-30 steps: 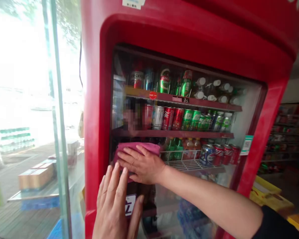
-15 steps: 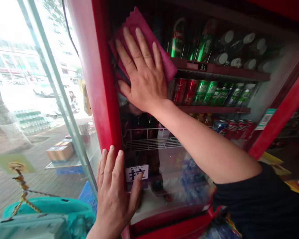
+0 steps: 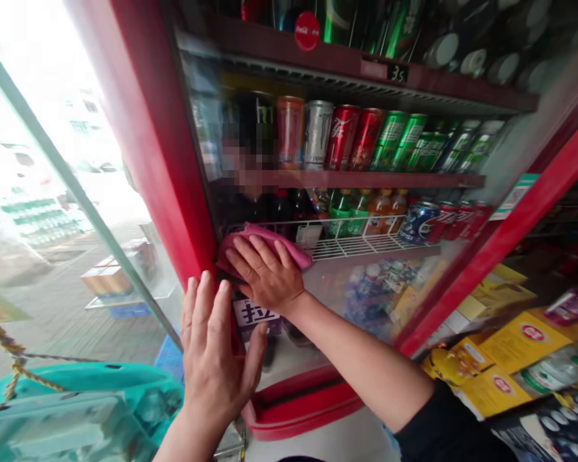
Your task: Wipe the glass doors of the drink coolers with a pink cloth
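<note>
Pressing a pink cloth (image 3: 298,254) to the glass door (image 3: 325,295) of a red drinks cooler, I have my right hand (image 3: 272,274) laid flat over it in the head view, fingers extended and slightly apart, closed on nothing. The cloth lies by the left edge of the pane, just above the white pull label (image 3: 256,313), sticking out past my fingertips and to the right of them. My left hand (image 3: 216,353) is open too, fingers upright in front of the red frame (image 3: 161,154), thumb over the label's lower right; whether its palm touches the door I cannot tell. The two hands are apart, the left one lower. Behind the pane stand cans (image 3: 345,135), with a white wire shelf (image 3: 366,244) below them.

I judge the step in hand to be wiping the glass. As I see it, the next move calls for even pressure through a flat palm, the cloth kept spread under all my fingers, and care where it meets the label's edge.
</note>
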Demonstrator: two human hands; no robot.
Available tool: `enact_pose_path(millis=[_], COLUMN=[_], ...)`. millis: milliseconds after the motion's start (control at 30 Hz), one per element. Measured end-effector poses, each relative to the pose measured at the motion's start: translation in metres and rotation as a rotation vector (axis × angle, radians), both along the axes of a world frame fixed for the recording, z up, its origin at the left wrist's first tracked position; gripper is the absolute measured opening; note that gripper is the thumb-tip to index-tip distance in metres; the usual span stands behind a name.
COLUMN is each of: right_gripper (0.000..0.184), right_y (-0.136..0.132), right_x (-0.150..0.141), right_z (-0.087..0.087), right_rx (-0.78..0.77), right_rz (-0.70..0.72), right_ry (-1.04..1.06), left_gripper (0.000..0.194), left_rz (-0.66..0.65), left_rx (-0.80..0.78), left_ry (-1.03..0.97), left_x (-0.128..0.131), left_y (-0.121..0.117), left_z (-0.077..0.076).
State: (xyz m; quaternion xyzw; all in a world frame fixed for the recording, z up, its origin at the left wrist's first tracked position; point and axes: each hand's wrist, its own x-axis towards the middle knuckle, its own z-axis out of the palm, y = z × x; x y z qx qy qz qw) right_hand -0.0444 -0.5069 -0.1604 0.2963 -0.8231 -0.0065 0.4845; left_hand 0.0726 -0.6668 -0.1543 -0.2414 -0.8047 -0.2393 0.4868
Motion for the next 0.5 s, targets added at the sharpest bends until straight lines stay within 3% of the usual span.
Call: enact_pose_path(millis=[100,200,267,367,500], right_gripper=[0.077,0.078,0.082,0.085,0.09], right_y=[0.048,0.098,0.116,0.109,0.062], right_x=[-0.001,0.001,0.003,0.005,0.005], right_z=[-0.013,-0.02,-0.021,-0.019,-0.025], right_rx=[-0.048,-0.232,-0.342,-0.455,-0.528], right_rz=[-0.067,-0.218,-0.281,-0.326,-0.336], right_ry=[0.081,0.222,0.313,0.348,0.285], left_gripper=[0.105,0.106,0.106,0.108,0.108], left_rz=[-0.006,0.021,0.038,0.019,-0.02], left_rx=[-0.007,0.005,0.017,0.023,0.02], left_ry=[-0.007,-0.024,-0.034,-0.03,-0.032], left_x=[0.0,0.002,0.003,0.004,0.0], left_y=[0.0,-0.005,-0.007,-0.005,0.003], left_z=[-0.002,-0.008,-0.012,-0.014,-0.014])
